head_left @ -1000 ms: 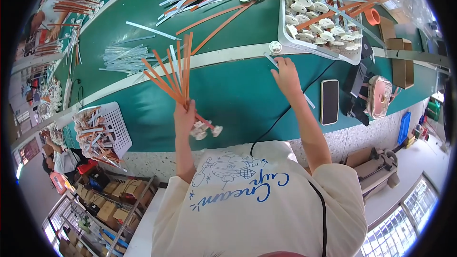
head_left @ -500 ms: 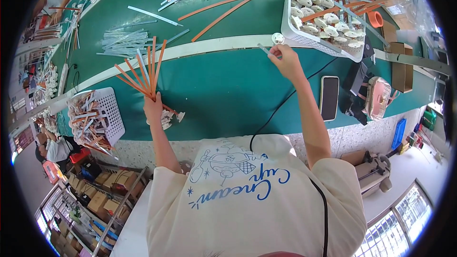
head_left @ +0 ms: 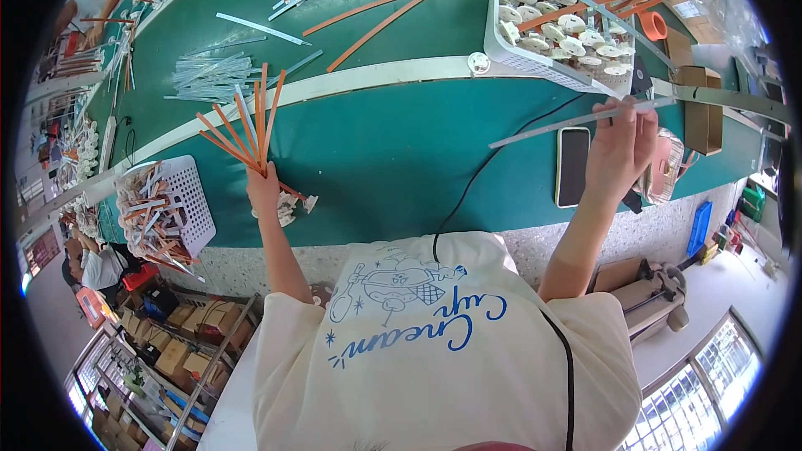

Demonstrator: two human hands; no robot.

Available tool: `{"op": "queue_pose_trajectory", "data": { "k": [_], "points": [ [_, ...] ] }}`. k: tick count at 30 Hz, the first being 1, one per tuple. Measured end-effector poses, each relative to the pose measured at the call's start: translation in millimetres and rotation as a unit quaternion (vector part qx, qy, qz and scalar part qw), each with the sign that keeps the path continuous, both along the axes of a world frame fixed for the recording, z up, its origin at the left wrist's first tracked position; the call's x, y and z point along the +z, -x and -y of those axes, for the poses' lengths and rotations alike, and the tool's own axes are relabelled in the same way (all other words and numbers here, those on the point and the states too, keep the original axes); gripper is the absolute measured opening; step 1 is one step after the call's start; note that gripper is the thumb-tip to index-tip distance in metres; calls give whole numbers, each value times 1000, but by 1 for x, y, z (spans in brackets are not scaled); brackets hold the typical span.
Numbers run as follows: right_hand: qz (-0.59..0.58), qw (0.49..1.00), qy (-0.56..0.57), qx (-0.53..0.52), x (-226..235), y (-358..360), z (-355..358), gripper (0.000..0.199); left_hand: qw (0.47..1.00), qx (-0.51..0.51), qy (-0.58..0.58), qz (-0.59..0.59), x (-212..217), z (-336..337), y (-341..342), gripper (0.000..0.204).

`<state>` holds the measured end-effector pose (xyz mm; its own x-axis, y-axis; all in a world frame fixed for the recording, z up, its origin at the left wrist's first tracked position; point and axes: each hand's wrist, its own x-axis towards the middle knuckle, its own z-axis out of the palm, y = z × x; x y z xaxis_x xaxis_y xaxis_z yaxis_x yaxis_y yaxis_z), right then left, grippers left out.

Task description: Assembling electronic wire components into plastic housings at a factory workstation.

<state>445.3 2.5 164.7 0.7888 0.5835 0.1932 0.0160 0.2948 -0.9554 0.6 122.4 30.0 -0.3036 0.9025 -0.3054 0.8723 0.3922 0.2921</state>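
My left hand [head_left: 265, 190] is shut on a fan of several orange strips [head_left: 251, 125] with a pale one among them; they spread upward over the green table [head_left: 393, 159]. Small white parts [head_left: 292, 205] sit right beside that hand at the table's near edge. My right hand [head_left: 622, 146] is raised at the right and pinches one long thin pale strip [head_left: 568, 121], which slants out to the left above a dark phone [head_left: 573, 165].
A white tray [head_left: 501, 46] of round white parts and orange strips stands at the back right, with one round white part [head_left: 478, 63] beside it. Loose clear strips [head_left: 213, 75] lie at the back left. A white basket [head_left: 190, 200] of assembled pieces overhangs the left edge. A black cable [head_left: 476, 179] crosses the table.
My right hand has moved from the round white part to the right and now holds a long pale strip. My left hand with the orange fan has shifted left.
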Motion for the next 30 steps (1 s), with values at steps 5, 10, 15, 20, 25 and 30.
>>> {"op": "queue_pose_trajectory", "data": {
  "k": [5,10,15,20,25,30],
  "points": [
    [-5,979,135,150,-41,4,-16,11,1000,-6,-24,-3,-10,0,8,45],
    [-46,944,258,203,-84,30,-34,16,1000,1,1,-11,-2,1,1,45],
    [-49,947,246,201,-97,38,-41,16,999,7,-9,-31,-6,1,2,43],
    [207,875,401,177,-105,37,-53,17,1000,10,5,-24,-11,1,10,44],
    [346,860,350,137,-143,40,-62,22,999,6,15,-30,-3,-1,-2,46],
    [367,820,425,111,-137,46,-62,23,999,19,30,-36,1,0,-1,49]
  ]
}}
